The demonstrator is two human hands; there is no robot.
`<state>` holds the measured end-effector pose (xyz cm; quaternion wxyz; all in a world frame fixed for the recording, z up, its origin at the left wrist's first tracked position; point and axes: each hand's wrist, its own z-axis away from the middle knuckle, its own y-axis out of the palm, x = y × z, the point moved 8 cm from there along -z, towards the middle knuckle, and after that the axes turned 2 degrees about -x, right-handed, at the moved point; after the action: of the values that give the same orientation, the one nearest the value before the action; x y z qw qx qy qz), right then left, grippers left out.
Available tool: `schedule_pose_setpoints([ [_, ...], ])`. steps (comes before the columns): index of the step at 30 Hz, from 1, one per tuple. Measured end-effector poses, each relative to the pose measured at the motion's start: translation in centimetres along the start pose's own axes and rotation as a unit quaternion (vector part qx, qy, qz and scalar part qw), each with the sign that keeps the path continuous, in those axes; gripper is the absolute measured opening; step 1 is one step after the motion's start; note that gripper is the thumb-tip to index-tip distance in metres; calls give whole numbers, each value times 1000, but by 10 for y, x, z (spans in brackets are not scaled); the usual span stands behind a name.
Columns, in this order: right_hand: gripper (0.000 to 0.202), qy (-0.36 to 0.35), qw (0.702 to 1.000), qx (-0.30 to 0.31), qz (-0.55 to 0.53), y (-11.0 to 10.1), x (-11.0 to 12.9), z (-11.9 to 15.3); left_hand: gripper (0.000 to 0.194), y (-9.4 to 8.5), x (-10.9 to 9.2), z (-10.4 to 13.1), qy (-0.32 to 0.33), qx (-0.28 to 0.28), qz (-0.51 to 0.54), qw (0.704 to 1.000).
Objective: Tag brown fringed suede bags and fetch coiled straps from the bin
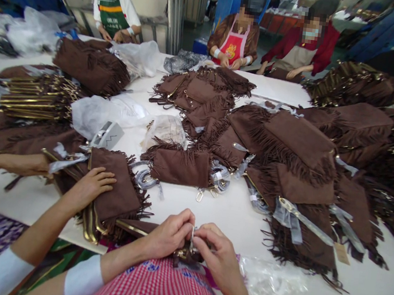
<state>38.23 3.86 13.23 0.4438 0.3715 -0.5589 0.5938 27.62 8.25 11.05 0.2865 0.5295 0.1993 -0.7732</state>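
Note:
My left hand point(172, 235) and my right hand point(216, 250) meet close to my body, fingertips pinched together. Between them is a thin pale strip point(192, 235), perhaps plastic wrap; its exact kind is unclear. Just below the fingers sits gold-coloured metal hardware point(181, 253), partly hidden by my hands. A brown fringed bag point(133, 226) with a gold zipper lies under my left forearm, against the table edge. Beyond my hands, another brown fringed bag point(181, 166) rests flat, with wrapped coiled straps point(220, 177) at its side.
At left, a co-worker's hand point(97, 184) presses on a stack of brown bags point(114, 195). Large heaps of fringed bags point(298, 141) cover the right side. Crumpled clear plastic point(270, 278) lies right of my arm. Several people work across the white table point(189, 206).

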Motion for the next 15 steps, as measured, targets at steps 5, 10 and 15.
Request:
schedule_pose_setpoints([
  [5,21,58,997,14,-53,9,-11,-3,14,-5,-3,0,22,-41,-29,999],
  [10,25,101,988,13,-112,14,-19,-2,13,-6,1,-1,21,-68,-16,997],
  [15,28,107,986,-30,-128,9,-24,-2,23,-3,12,-2,-21,-46,101,994],
])
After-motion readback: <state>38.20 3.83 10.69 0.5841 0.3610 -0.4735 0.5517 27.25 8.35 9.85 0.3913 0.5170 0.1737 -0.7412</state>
